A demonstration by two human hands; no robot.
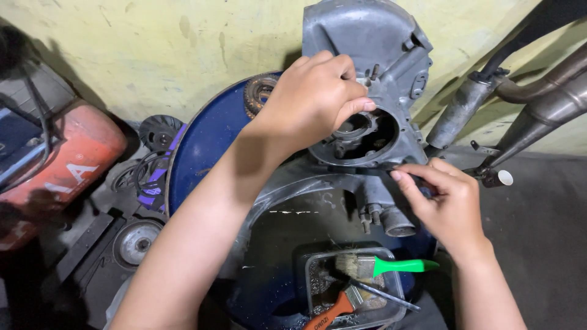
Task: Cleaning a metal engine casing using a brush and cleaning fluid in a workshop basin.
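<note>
A grey metal engine casing (373, 49) stands upright on a blue drum lid (208, 140), leaning toward the yellow wall. My left hand (315, 98) grips the rim of the casing's round opening (361, 137), thumb at its edge. My right hand (443, 201) pinches a small dark tool at the casing's lower right edge; the tool's tip is hidden. Both forearms reach in from below.
A clear plastic tray (397, 305) near the bottom holds a green-handled brush (397, 266), an orange-handled brush (333, 311) and a thin metal rod. Exhaust pipes (538, 104) lean at the right. A red fuel tank (67, 159) and round parts (136, 242) lie left.
</note>
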